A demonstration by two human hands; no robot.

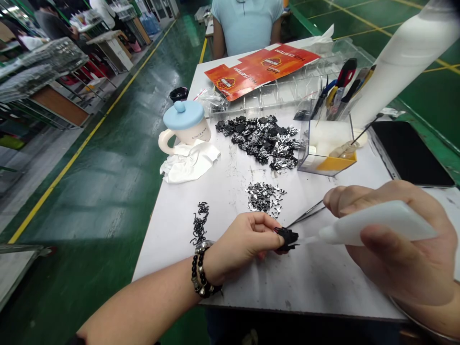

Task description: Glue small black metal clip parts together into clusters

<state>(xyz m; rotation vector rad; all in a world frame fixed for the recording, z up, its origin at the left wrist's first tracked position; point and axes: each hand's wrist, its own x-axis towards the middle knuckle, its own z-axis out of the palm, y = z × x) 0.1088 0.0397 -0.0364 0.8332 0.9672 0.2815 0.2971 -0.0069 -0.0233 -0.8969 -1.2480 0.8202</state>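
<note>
My left hand (246, 239) pinches a small black emblem piece (287, 238) just above the white table (230, 191). My right hand (398, 239) is closed round a white squeeze bottle (373, 226), its nozzle tip touching the black piece. Thin metal tweezers (305, 216) also stick out from my right hand's fingers. A beaded bracelet and watch sit on my left wrist. A small pile of silver emblem parts (265, 196) lies just beyond my hands, and a larger heap of black and silver emblems (264, 136) lies farther back.
A row of small black parts (199, 224) lies left of my wrist. A blue-lidded mug (185, 125) stands on a white cloth (189, 160). A clear box (325, 146), tools (338, 86), an orange carton (260, 69) and a dark tablet (409, 153) are behind. A person in light blue (246, 24) stands at the far end.
</note>
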